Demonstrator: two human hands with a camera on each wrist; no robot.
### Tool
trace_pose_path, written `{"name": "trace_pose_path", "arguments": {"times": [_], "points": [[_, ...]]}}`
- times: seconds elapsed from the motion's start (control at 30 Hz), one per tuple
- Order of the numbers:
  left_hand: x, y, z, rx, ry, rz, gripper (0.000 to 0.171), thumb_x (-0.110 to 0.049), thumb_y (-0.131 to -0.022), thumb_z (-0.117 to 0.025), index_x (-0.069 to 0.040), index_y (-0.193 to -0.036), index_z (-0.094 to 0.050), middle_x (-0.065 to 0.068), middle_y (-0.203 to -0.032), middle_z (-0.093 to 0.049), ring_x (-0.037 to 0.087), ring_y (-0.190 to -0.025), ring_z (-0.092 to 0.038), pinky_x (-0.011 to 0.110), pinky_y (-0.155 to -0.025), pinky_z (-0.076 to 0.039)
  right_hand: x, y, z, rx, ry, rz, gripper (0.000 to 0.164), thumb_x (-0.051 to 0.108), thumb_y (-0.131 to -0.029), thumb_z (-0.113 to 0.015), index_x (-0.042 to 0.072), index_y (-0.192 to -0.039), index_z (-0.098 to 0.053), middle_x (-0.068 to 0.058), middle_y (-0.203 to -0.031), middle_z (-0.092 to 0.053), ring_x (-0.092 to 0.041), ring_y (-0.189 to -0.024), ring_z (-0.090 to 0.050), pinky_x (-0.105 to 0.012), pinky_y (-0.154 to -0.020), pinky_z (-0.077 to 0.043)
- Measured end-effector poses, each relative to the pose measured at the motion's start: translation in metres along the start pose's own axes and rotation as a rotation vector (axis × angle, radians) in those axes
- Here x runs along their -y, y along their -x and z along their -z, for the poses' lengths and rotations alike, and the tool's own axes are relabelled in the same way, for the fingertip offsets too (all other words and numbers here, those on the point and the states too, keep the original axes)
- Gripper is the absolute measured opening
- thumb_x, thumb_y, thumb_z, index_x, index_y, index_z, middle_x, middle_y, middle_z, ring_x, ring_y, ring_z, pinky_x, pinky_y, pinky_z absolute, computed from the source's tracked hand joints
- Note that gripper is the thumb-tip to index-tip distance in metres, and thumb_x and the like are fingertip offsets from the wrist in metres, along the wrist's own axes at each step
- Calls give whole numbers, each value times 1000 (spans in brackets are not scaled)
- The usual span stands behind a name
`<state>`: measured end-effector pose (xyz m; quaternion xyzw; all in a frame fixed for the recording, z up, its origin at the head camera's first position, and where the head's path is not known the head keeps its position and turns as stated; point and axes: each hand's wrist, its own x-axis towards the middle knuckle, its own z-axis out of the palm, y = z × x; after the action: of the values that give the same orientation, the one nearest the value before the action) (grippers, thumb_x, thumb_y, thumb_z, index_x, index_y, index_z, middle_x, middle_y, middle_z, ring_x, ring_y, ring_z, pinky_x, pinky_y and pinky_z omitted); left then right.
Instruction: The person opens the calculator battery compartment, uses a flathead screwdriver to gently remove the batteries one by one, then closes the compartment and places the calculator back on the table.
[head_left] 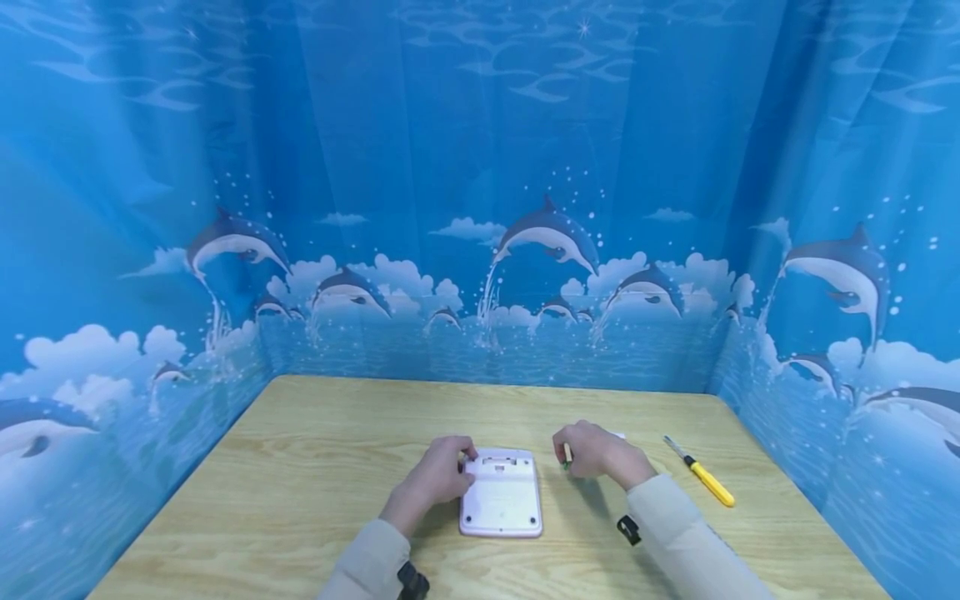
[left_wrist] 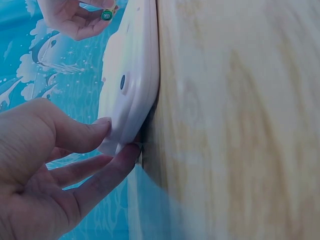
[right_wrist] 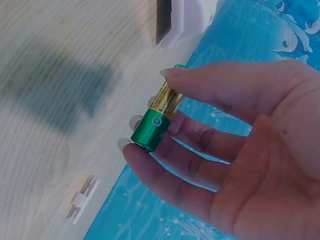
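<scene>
A pale calculator (head_left: 500, 500) lies back side up on the wooden table, the battery compartment (head_left: 499, 461) at its far end uncovered. My left hand (head_left: 437, 473) pinches its far left corner; the left wrist view has the thumb (left_wrist: 87, 136) on top and a finger (left_wrist: 112, 172) at the lower edge. To the right of the calculator, my right hand (head_left: 592, 452) holds a green and gold battery (right_wrist: 159, 112) between thumb and fingers above the table. That battery's green end faces the camera in the right wrist view.
A small pale battery cover (right_wrist: 82, 199) lies on the table beyond my right hand. Farther right is a screwdriver (head_left: 708, 482) with a yellow handle, its tip pointing away. Blue curtains (head_left: 480, 167) printed with dolphins border the table (head_left: 337, 417) at the back and sides.
</scene>
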<state>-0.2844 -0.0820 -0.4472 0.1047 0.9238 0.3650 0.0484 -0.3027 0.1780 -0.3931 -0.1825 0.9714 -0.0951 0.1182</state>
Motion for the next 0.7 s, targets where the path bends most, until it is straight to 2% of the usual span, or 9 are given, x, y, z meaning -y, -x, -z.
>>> {"name": "trace_pose_path", "arguments": {"times": [0.43, 0.7], "points": [[-2, 1, 0, -6, -11, 8, 20, 0, -88, -74, -10, -105, -68, 4, -94, -62, 18, -76, -58, 29, -63, -52, -4, 0, -1, 19, -13, -30, 31, -16, -73, -63, 13, -85, -66, -2, -79, -60, -20, -72, -55, -34, -65, -45], [-1, 0, 0, -2, -3, 13, 20, 0, -89, -73, -11, -104, -68, 4, -93, -62, 18, -76, -58, 29, -63, -52, -5, 0, -1, 12, 2, -11, 30, -15, -74, -63, 13, -84, -66, -1, -79, -60, -19, -73, -54, -33, -65, -45]]}}
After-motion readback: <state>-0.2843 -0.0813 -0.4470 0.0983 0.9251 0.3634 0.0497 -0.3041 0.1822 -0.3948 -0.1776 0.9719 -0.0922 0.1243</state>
